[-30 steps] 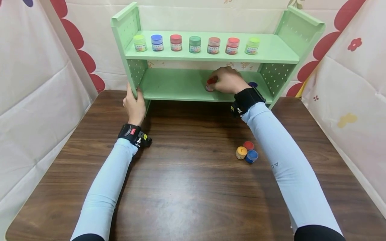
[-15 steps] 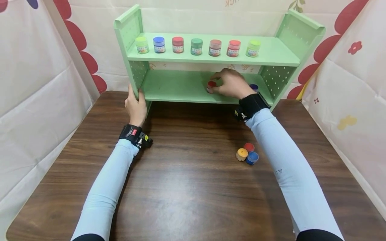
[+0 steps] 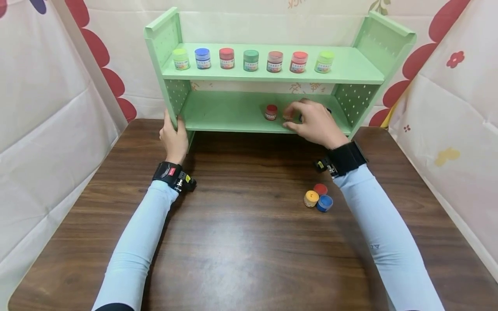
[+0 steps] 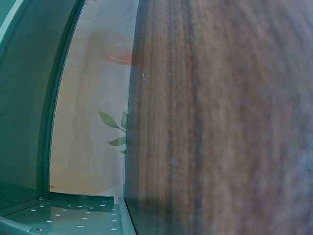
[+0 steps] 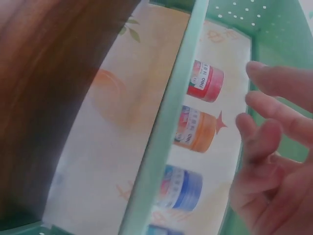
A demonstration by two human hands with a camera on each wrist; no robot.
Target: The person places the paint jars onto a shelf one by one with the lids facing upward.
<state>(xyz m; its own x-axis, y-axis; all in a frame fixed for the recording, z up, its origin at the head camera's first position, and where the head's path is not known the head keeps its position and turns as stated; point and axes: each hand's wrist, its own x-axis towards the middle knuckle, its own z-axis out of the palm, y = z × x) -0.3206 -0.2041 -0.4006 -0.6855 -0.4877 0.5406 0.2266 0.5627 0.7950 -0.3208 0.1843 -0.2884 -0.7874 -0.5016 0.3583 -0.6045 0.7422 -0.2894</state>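
My left hand (image 3: 174, 140) grips the lower left side panel of a green two-tier shelf (image 3: 225, 112); in the left wrist view the hand is out of sight. On the lower tier stands a small paint jar with a red lid (image 3: 271, 112). My right hand (image 3: 314, 124) is just right of it, apart from it, fingers loosely bent and holding nothing. The right wrist view shows this red jar (image 5: 206, 81) in a row with an orange jar (image 5: 196, 129) and a blue jar (image 5: 181, 188). In the head view my right hand mostly hides those other jars.
Several paint jars with coloured lids stand in a row on the upper tier (image 3: 354, 65). On the brown table (image 3: 233, 224), a yellow jar (image 3: 311, 198), a blue jar (image 3: 324, 203) and a red jar (image 3: 320, 189) form a cluster near my right forearm.
My right hand has let go of the red jar on the lower tier and moved right and slightly toward me. The left hand stays on the side panel.
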